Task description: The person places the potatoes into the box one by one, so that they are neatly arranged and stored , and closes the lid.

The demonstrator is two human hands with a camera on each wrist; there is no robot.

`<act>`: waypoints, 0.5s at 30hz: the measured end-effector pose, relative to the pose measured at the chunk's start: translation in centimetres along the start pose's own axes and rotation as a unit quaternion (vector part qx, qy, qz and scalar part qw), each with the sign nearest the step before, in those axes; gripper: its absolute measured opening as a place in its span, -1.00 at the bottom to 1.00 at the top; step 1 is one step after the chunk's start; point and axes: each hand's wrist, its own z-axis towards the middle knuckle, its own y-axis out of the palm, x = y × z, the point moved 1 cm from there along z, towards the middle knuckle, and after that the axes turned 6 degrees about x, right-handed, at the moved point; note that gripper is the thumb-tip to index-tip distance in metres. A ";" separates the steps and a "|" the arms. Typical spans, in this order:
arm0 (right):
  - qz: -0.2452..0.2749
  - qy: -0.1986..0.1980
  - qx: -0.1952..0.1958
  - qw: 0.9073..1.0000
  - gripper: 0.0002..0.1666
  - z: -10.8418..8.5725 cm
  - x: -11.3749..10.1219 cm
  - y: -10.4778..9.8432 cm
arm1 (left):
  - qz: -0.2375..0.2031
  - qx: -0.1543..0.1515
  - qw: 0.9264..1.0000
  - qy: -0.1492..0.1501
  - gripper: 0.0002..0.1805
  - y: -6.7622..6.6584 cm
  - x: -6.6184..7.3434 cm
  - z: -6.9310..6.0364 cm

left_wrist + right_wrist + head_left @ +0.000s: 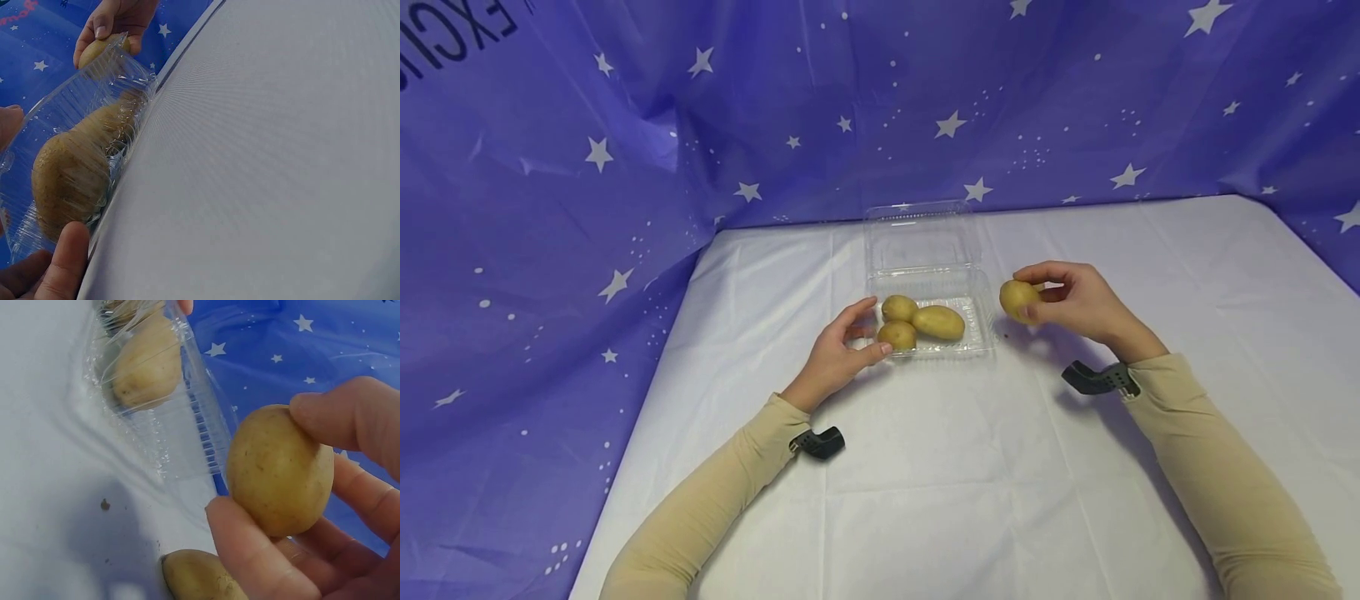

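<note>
A clear plastic clamshell container [981, 329] stands on the table with its lid [921, 237] raised at the back. Inside lie three potatoes: one at the back left [898, 307], one at the front left [897, 337] and a longer one [939, 322] beside them. My left hand [842, 346] holds the container's left end, thumb at the front wall and fingers along the side. Right of the container, my right hand [1071, 300] pinches another potato [278, 472] between thumb and fingers, above the table. A further potato [200, 575] lies below that hand, partly hidden.
A white cloth covers the table [925, 500]. Blue star-patterned sheeting [820, 108] hangs behind and to the left. Small dark specks [105, 504] lie on the cloth right of the container. Black wrist mounts [820, 443] sit at both sleeves.
</note>
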 end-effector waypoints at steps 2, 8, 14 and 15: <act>0.008 0.003 0.003 1.000 -0.47 0.1 -0.1 0.0 | -0.001 0.000 1.000 0.000 -0.16 0.0 0.0 0.0; 0.029 0.010 0.011 0.999 -0.51 0.4 -0.4 0.2 | -0.007 -0.001 1.000 -0.004 -0.16 -0.1 0.0 -0.1; 0.040 0.005 0.019 0.999 -0.48 1.0 -1.3 0.8 | -0.012 -0.003 1.000 -0.009 -0.15 0.0 0.0 -0.1; 0.042 0.005 0.018 0.999 -0.48 1.1 -1.5 0.9 | -0.012 -0.004 1.000 -0.009 -0.15 0.0 0.0 -0.1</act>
